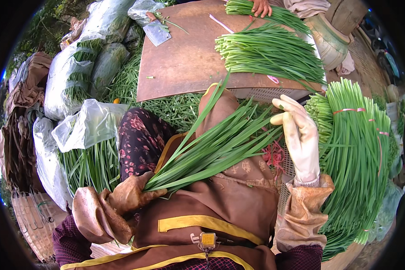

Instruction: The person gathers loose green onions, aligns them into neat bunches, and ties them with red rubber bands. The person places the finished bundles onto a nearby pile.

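Observation:
My left hand (136, 194), in a stained brown glove, grips a loose bunch of green garlic chives (206, 148) by one end. The leaves fan out over my lap towards the upper right. Near their far tips is my right hand (295, 130), in a pale cream glove with the fingers bent; a small green scrap sticks to one finger. I see nothing held in it. A brown apron (202, 199) with yellow trim covers my lap.
A brown board table (182, 64) carries chive bundles (270, 50) and a cleaver (157, 32). Another person's hand (261, 7) rests on the farther bundle. Tied chives (354, 152) are piled at my right, beside pink ties (273, 157). Plastic-wrapped bundles (71, 77) stand left.

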The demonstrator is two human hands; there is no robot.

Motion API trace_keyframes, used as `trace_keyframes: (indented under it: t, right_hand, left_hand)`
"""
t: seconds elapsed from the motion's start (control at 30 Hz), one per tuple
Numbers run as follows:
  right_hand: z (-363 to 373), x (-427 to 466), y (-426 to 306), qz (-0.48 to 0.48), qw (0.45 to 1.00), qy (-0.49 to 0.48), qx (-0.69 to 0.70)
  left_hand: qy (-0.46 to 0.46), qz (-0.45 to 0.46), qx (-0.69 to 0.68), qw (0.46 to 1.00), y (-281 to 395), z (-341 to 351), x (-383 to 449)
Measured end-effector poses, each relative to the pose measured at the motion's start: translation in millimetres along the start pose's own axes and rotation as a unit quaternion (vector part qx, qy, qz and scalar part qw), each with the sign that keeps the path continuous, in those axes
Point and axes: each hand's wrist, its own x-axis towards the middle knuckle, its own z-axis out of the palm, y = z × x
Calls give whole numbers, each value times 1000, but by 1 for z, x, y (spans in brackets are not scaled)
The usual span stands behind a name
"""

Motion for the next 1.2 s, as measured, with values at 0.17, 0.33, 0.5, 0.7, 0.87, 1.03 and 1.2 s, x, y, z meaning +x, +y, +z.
trace_keyframes:
  t: [0.17, 0.33, 0.5, 0.7, 0.87, 1.03, 1.2]
  right_hand:
    - [4, -24, 9, 11, 979, -79, -186]
    - [6, -26, 14, 9, 981, -116, -155]
    - [9, -24, 18, 0, 985, -124, -119]
    - [21, -21, 6, -22, 981, -152, -118]
    - [26, -25, 6, -41, 986, -110, -117]
    - [30, -22, 8, -23, 993, -104, -46]
    - [50, -28, 23, -24, 998, -47, -22]
  left_hand:
    - [-20, 18, -39, 999, 2, -2, 3]
    - [-19, 9, -57, 998, 3, -3, 1]
    - [-8, 7, -59, 998, -5, -5, -5]
    - [-1, -45, 11, 999, 0, -3, -4]
    - [1, -43, 8, 999, 4, -4, -7]
    - [-3, -39, -8, 999, 0, -2, -5]
    - [-1, -64, -7, 998, 2, -3, -3]
